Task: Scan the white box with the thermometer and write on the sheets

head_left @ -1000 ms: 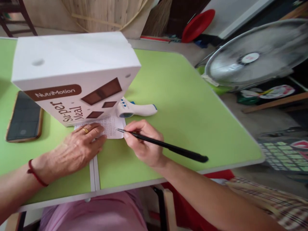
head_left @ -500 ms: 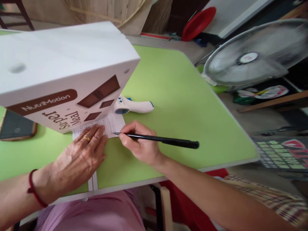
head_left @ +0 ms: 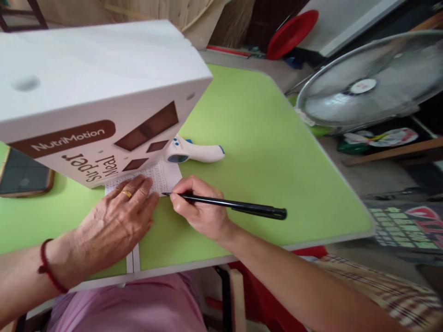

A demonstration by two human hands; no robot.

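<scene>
My right hand (head_left: pixel 199 207) grips a black pen (head_left: pixel 238 206), its tip touching the near edge of a small white paper (head_left: pixel 162 175) covered in fine print. My left hand (head_left: pixel 116 221), with a gold ring and a red cord at the wrist, lies flat on the paper's left part, fingers spread. A large white box (head_left: pixel 93 97) marked "NutriMotion Super Meal" stands on the green table (head_left: pixel 263 152) just behind the paper and hides its far part. A white and blue infrared thermometer (head_left: pixel 194 153) lies right of the box.
A phone (head_left: pixel 22 177) in a brown case lies at the far left, partly hidden by the box. A standing fan (head_left: pixel 367 85) is off the table's right edge. A red plate (head_left: pixel 292 32) and clutter sit on the floor behind.
The view has shifted closer, so the box looks larger and covers more of the phone. The pen has swung flatter and its tip has moved slightly left on the paper. My left hand stays on the paper.
</scene>
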